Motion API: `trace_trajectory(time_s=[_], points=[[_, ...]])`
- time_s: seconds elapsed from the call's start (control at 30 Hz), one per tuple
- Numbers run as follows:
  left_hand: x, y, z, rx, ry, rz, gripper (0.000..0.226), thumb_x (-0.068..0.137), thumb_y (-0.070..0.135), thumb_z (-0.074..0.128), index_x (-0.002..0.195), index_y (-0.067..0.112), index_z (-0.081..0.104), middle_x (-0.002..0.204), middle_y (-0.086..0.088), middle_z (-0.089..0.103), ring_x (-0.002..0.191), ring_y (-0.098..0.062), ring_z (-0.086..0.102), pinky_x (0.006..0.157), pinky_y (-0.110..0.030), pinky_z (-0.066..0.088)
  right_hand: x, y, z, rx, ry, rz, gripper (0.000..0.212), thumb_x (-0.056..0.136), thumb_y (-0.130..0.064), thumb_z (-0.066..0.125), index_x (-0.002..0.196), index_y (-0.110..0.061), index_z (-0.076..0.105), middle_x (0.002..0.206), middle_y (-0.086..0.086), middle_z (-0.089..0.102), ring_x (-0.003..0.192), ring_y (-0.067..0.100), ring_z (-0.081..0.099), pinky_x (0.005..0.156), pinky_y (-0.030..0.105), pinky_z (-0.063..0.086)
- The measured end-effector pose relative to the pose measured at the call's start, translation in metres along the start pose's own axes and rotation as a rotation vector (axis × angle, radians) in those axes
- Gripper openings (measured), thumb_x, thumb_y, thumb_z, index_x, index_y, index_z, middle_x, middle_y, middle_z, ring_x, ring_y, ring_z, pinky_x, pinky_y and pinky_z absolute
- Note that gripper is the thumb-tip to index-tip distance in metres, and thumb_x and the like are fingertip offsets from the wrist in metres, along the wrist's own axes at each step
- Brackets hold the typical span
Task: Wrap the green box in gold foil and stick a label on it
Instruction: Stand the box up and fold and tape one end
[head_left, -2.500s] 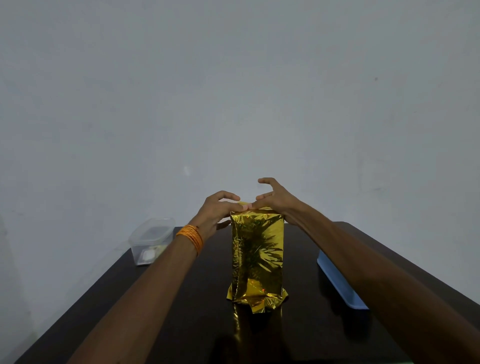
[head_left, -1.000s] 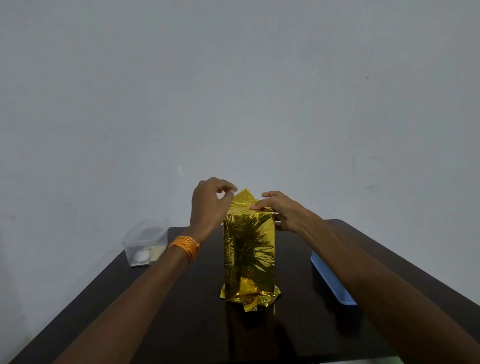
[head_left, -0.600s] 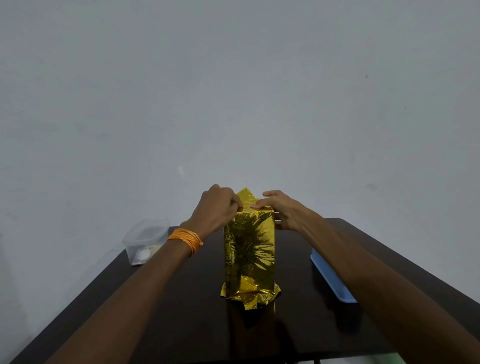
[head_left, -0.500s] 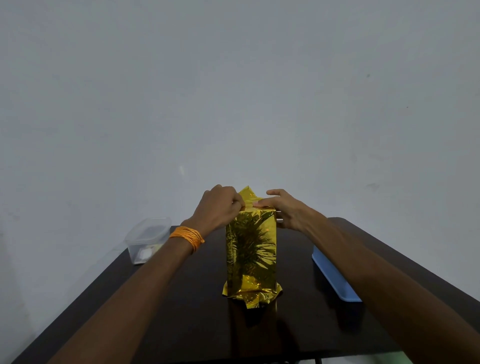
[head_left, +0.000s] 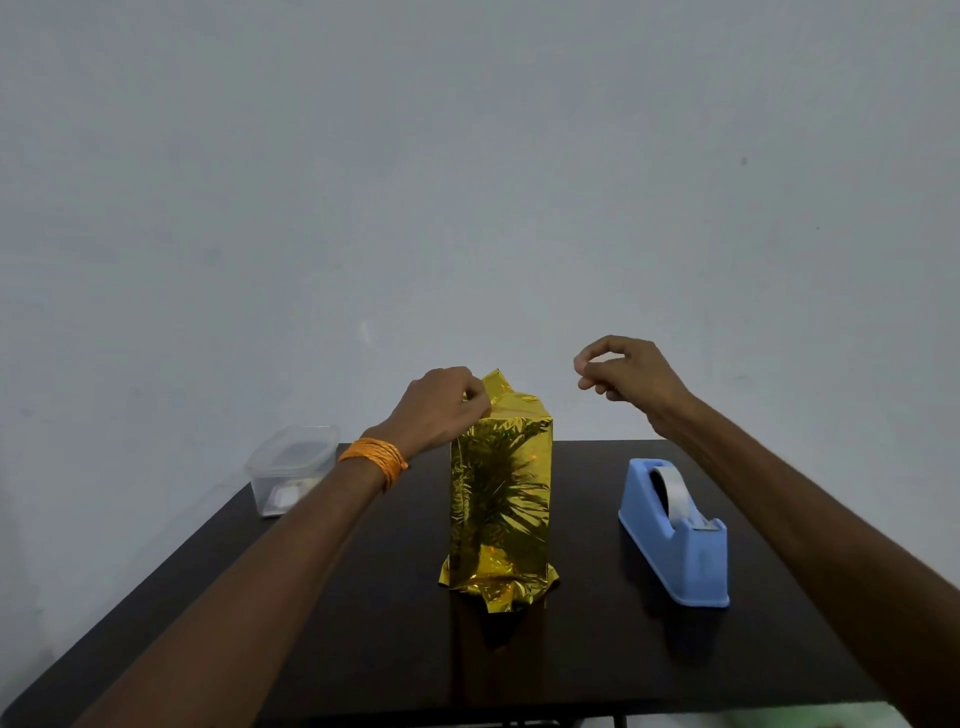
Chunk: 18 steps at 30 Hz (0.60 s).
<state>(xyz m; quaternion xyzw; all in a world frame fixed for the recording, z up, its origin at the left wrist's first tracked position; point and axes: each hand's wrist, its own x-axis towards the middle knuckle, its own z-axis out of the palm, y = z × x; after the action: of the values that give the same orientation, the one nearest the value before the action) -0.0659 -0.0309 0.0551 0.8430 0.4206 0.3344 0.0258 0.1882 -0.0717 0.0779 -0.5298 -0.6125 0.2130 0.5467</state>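
Right hand (head_left: 631, 376) lifted off upright, seemingly foil-covered box (head_left: 501, 493).

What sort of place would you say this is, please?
Probably a plain room used for gift wrapping: a dark table against a bare wall, bearing a blue tape dispenser and a foil-wrapped box.

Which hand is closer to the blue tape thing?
Right. The right hand hovers above the blue tape dispenser; the left hand pinches the top of the gold-wrapped box, which stands between.
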Motion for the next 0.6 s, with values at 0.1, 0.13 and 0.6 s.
trace_trajectory(time_s=[0.1,0.13,0.6], points=[[-0.001,0.000,0.000,-0.006,-0.004,0.004,0.023,0.093,0.026,0.060,0.083,0.013,0.076,0.098,0.000,0.069,0.088,-0.020,0.062,0.083,-0.046,0.053,0.003,-0.015,-0.002,-0.070,-0.187,-0.025,0.029,0.089,-0.010,0.071,0.115,-0.022,0.065,0.077,0.010,0.074,0.068,0.014,0.057,0.063,0.025,0.046],[-0.001,-0.001,0.000,-0.005,-0.003,0.006,0.023,0.093,0.026,0.060,0.084,0.013,0.076,0.099,0.000,0.069,0.088,-0.020,0.062,0.083,-0.046,0.053,0.004,-0.019,-0.001,-0.095,-0.262,-0.029,0.045,0.088,-0.010,0.073,0.125,-0.029,0.057,0.078,0.011,0.075,0.070,0.015,0.058,0.065,0.027,0.047],[-0.005,0.000,0.000,0.029,0.008,0.025,0.023,0.092,0.024,0.055,0.092,0.016,0.077,0.093,-0.005,0.071,0.084,-0.022,0.064,0.077,-0.042,0.054,0.032,-0.037,0.035,-0.272,-0.616,-0.035,0.061,0.089,-0.014,0.073,0.142,-0.030,0.045,0.067,0.002,0.062,0.064,0.010,0.051,0.064,0.027,0.043]])
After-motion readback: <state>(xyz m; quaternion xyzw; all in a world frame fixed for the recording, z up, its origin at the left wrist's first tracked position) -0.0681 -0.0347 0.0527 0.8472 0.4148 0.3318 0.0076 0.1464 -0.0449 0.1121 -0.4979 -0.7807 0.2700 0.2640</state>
